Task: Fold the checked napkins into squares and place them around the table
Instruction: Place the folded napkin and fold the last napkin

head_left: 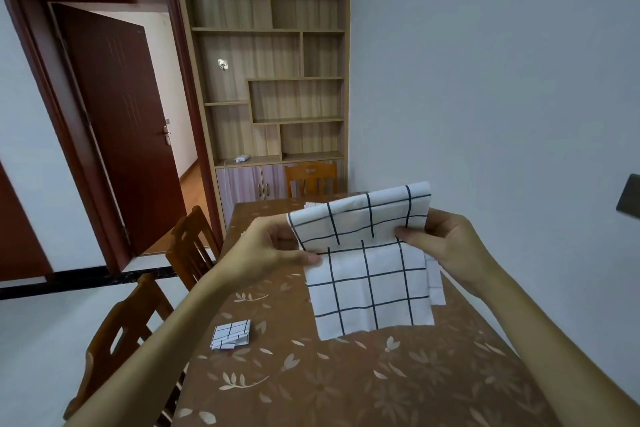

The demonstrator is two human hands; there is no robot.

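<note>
while the checked napkin (370, 274) hangs in the air over the table (346, 385), both hands pinch it at the fold line: left hand (270, 250) has thumb and fingers closed on the left edge, right hand (450, 246) pinches the right edge. top flap stands up, lower half drapes; can't tell if its hem touches the table. to do this fold well: match grid lines and corners first, lay it flat, then press the crease. one folded napkin (231, 334) already sits near the table's left edge, beside a chair (194, 246).
</note>
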